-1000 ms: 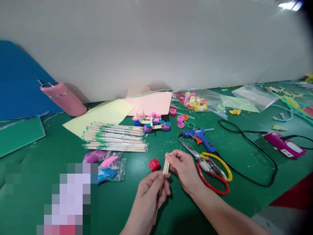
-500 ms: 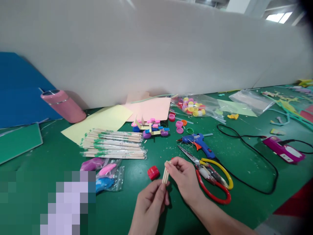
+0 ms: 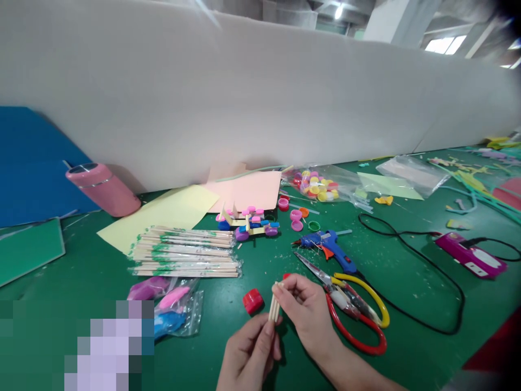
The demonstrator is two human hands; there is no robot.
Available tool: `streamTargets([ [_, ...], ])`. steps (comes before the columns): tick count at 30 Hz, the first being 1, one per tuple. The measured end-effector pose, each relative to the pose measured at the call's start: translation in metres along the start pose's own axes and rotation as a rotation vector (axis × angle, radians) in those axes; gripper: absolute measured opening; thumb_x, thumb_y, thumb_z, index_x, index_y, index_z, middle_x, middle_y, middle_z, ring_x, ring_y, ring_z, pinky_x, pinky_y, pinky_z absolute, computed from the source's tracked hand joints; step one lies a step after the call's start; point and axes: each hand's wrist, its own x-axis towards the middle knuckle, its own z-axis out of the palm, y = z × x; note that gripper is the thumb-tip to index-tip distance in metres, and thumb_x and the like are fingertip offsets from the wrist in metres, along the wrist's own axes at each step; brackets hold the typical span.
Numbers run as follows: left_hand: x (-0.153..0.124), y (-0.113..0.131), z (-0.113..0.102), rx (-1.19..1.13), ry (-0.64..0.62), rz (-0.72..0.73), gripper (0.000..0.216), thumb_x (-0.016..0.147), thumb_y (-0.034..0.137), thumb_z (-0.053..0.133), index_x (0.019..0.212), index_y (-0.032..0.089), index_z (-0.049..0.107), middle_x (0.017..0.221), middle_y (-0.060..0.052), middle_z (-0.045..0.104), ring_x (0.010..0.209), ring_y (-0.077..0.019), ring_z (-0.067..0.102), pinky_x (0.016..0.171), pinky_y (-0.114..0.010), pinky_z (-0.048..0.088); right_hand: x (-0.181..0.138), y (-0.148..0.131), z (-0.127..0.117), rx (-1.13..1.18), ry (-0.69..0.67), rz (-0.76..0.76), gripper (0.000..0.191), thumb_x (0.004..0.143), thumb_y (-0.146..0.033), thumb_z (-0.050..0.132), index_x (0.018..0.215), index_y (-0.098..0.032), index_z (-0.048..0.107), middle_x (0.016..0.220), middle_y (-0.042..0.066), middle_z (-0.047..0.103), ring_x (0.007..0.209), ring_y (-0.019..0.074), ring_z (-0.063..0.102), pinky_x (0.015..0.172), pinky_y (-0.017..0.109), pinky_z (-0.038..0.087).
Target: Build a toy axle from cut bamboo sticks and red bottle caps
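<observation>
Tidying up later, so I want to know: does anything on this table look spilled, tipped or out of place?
The pink bottle lies tipped against the white wall. Pale crumbs are scattered on the green mat around the blue glue gun. Both hands, left hand and right hand, hold wooden sticks.

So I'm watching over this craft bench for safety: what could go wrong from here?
Both hands, left hand and right hand, pinch a pair of thin wooden sticks; these might snap or leave splinters. The scissors lie right beside the right hand with blades pointing toward the work, so a sideways move could catch them. The blue glue gun rests on the table close by; if hot, its tip could burn.
</observation>
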Motion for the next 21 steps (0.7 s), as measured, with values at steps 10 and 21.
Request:
streamTargets([
  [10,-0.0019,-0.0009,0.0001,-0.022,0.006,-0.014,0.035,0.069,0.046,0.062,0.08,0.013,0.065,0.048,0.003,0.048,0.042,-0.0044,0.033,0.04,-0.016,0.02,0.003,0.0004,0.0014,0.046,0.024,0.049,0.028,0.065,-0.036,0.069,0.056,-0.015,0.053,0.044,-0.005,0.052,0.04,0.0072,0.046,0.04,0.019,0.037],
  [21,-0.0013,-0.0007,0.001,-0.078,-0.018,-0.026,0.03,0.074,0.038,0.059,0.087,0.012,0.064,0.05,0.003,0.05,0.042,-0.0041,0.034,0.04,-0.016,0.02,0.0048,0.004,-0.0002,0.088,0.031,0.082,0.025,0.067,-0.032,0.068,0.056,-0.015,0.052,0.043,-0.008,0.045,0.038,0.0042,0.04,0.039,0.016,0.03],
])
